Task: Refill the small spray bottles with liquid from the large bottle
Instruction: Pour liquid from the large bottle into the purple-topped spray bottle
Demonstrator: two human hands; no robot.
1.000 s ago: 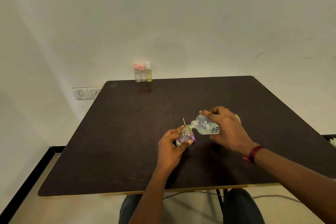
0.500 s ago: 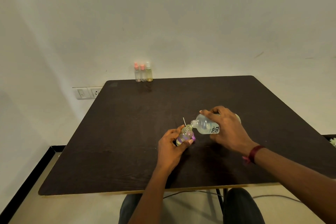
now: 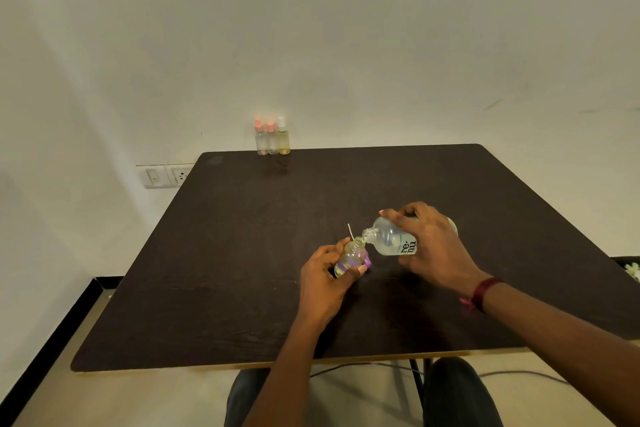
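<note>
left hand [image 3: 323, 282] grips one vial [image 3: 351, 257], right hand [image 3: 434, 251] one large bottle [image 3: 389, 240] — three sprayers [image 3: 272, 139] apart.

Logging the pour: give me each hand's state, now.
Left hand: grips the small bottle.
Right hand: grips the large bottle, tipped toward the small bottle's mouth.

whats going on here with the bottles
A person sitting at a dark table is refilling a small spray bottle. The left hand holds that small spray bottle, uncapped and leaning slightly, just above the tabletop. The right hand tips the large bottle so its neck meets the small one's mouth. Three more spray bottles stand capped in a row at the table's far edge.
</note>
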